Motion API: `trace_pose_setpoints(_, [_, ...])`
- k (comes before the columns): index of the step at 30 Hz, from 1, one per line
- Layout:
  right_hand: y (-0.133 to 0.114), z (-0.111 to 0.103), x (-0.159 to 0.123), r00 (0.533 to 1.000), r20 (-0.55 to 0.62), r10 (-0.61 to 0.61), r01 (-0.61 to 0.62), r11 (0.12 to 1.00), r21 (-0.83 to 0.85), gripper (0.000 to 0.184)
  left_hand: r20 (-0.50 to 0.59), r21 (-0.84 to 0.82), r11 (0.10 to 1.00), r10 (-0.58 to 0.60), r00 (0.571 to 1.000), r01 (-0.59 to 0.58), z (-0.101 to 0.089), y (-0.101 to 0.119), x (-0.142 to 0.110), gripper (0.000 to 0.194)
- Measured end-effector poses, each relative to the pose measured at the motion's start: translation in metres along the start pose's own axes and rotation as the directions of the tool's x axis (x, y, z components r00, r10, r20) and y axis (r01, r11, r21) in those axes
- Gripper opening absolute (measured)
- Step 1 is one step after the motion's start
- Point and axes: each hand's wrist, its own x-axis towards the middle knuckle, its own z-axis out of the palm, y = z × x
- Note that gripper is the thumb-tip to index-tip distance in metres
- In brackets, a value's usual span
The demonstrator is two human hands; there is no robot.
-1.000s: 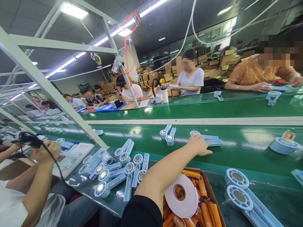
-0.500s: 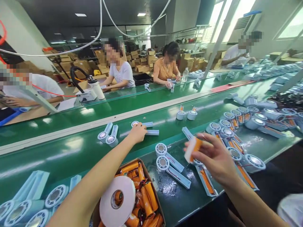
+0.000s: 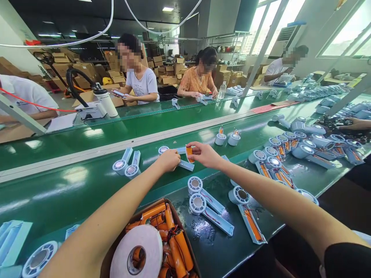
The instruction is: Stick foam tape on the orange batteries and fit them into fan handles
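My left hand (image 3: 169, 160) rests closed on a light blue fan shell (image 3: 184, 165) lying on the green conveyor belt (image 3: 87, 181), its round head (image 3: 163, 149) just beyond my fingers. Just to its right, my right hand (image 3: 204, 154) pinches an orange battery cell (image 3: 190, 154) and holds it over the shell's open handle. Both arms reach forward over the near bench. Below them sits a cardboard box (image 3: 174, 204) of orange cells with a roll of white tape (image 3: 136, 256) lying on them.
Two more blue shells (image 3: 126, 164) lie left on the belt, two small round parts (image 3: 226, 139) right. Open fan shells (image 3: 207, 202) lie on the near bench, and several more are heaped at right (image 3: 292, 148). People work across the line; a white machine (image 3: 92, 110) stands there.
The view has swung from left to right. My right hand came into view with the orange cell, then carried it forward and left to the shell that my left hand has kept hold of.
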Motion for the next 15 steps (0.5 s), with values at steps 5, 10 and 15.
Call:
trace_pose_setpoints(5, [0.009, -0.002, 0.0, 1.0, 0.016, 0.018, -0.017, 0.998, -0.06, 0.041, 0.024, -0.039, 0.999, -0.008, 1.0, 0.009, 0.004, 0.005, 0.012, 0.019])
trace_pose_setpoints(10, [0.018, -0.002, 0.002, 0.999, 0.014, 0.034, -0.032, 0.991, -0.127, 0.039, 0.075, -0.107, 0.987, -0.109, 0.991, 0.117, 0.001, 0.007, 0.02, 0.016])
trace_pose_setpoints(15, [0.027, -0.004, -0.001, 0.998, 0.028, 0.054, -0.046, 0.971, -0.234, 0.035, 0.162, -0.226, 0.951, -0.175, 0.971, 0.209, -0.017, 0.005, 0.026, 0.013])
